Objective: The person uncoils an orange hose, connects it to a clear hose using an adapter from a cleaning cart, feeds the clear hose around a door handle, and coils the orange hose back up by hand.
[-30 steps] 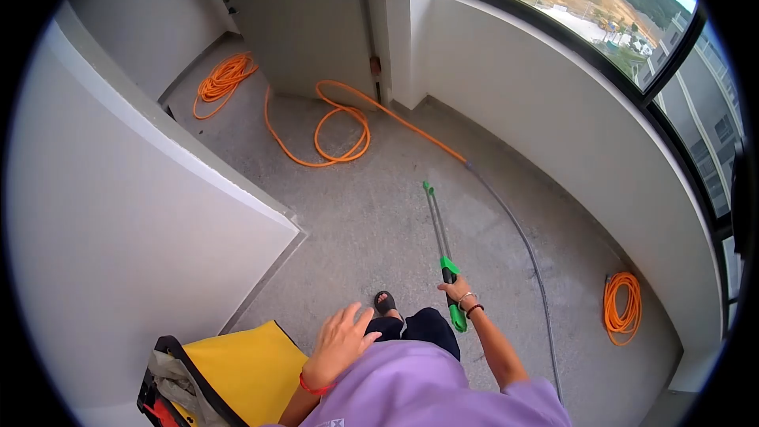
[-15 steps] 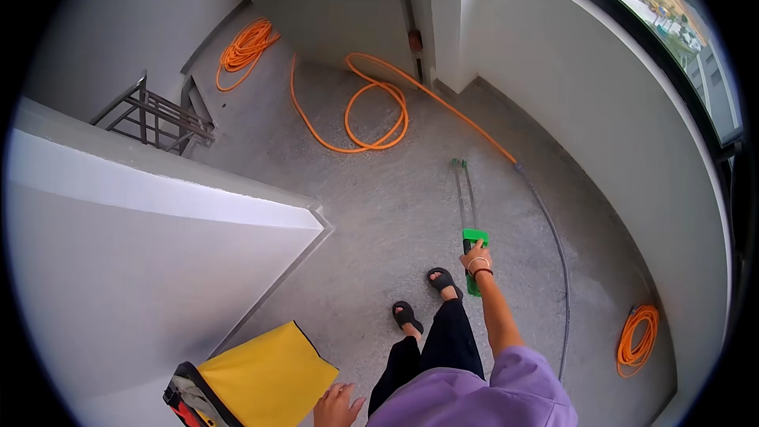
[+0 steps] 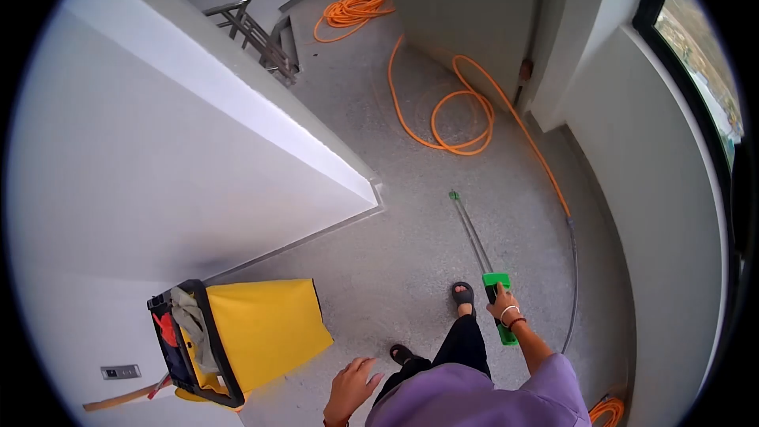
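My right hand (image 3: 506,307) is wrapped around the handle of a green-and-black hacksaw (image 3: 497,277), held low in front of me. Its two thin parallel metal bars point away from me and end in a small green tip. My left hand (image 3: 353,389) is near my left leg at the bottom of the view, holding nothing, with the fingers apart. To its left stands a yellow tool bag (image 3: 273,328), its black-rimmed mouth open, with a grey cloth (image 3: 192,324) and something red inside.
An orange hose (image 3: 439,142) lies looped on the grey floor, joined to a grey length (image 3: 575,285) along the right wall. Orange coils lie at the back (image 3: 356,8) and lower right (image 3: 607,411). A wall corner (image 3: 371,198) juts in from the left; a metal rack (image 3: 257,35) stands behind it.
My view has swung to the left, bringing the tool bag further into sight. My left hand has come more into view. The hacksaw stays in my right hand, its bars now tilted leftward.
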Tool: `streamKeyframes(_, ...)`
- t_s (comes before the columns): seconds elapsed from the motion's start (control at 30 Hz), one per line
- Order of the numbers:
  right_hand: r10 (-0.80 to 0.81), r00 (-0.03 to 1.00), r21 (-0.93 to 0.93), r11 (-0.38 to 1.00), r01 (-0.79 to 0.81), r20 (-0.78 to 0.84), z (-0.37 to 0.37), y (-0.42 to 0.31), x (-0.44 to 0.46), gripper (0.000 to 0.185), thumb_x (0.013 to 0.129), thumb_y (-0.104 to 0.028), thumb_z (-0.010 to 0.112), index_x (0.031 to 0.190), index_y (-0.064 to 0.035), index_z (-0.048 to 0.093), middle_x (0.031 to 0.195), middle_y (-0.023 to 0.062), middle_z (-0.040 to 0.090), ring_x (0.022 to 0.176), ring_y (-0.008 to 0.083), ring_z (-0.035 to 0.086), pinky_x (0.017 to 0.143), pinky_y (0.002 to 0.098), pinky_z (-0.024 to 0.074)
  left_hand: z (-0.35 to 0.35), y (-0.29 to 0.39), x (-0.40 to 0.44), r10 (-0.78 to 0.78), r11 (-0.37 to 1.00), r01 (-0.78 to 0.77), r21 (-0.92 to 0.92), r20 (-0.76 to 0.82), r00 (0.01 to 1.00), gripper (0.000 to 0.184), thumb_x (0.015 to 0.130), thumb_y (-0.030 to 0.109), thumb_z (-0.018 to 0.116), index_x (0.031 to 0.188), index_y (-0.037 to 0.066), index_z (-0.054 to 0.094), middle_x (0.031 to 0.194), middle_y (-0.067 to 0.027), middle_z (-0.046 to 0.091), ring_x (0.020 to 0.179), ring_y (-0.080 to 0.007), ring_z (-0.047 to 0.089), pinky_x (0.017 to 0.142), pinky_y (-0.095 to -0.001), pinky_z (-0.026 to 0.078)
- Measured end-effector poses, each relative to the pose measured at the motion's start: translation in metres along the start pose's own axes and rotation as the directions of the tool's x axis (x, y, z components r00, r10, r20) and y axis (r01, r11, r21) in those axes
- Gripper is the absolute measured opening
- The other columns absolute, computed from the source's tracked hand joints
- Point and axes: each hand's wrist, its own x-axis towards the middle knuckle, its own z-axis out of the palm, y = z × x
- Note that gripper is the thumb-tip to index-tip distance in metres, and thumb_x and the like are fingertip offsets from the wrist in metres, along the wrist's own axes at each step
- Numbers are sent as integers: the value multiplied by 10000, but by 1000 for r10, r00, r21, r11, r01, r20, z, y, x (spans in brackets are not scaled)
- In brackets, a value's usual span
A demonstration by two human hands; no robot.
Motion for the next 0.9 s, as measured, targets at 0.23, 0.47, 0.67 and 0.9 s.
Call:
streamKeyframes(0.23, -824, 564, 52, 566, 823, 41, 19, -142, -208, 862, 613, -184, 707, 1344, -36, 275, 1031, 245, 549, 912, 399, 565, 800, 417, 463, 39, -106, -157, -353, 927, 328, -184, -127, 927, 351, 854, 344, 482, 1047, 63, 566, 986, -127, 564, 910, -299, 561, 746, -385, 464)
streamKeyframes(0.47, -987, 146, 154, 156, 976, 70, 64, -366, -330, 803, 617, -129, 692, 1321, -4, 326, 1100, 252, 542, 974, 355, 569, 838, 376, 451, 120, -199, -333, -784, 596, 761, -258, 20, 621, 356, 822, 401, 520, 1034, 124, 589, 971, -136, 573, 891, -320, 575, 714, -425, 480)
streamKeyframes(0.67, -945, -304, 58, -299, 953, 123, 148, -575, -380, 778, 633, -148, 703, 1310, -20, 340, 1030, 253, 560, 904, 381, 578, 786, 398, 468, 145, -223, -394, -884, 422, 786, -452, -14, 467, 392, 815, 442, 518, 1028, 122, 596, 958, -151, 579, 866, -332, 587, 717, -445, 484)
streamKeyframes(0.9, -833, -311, -192, -434, 880, 458, 238, -793, -405, 808, 640, -282, 684, 1314, -20, 323, 979, 270, 580, 895, 387, 579, 782, 413, 461, 174, -246, -360, -942, 336, 752, -567, -183, 282, 318, 792, 373, 545, 907, 80, 590, 896, -143, 595, 803, -299, 573, 662, -404, 477)
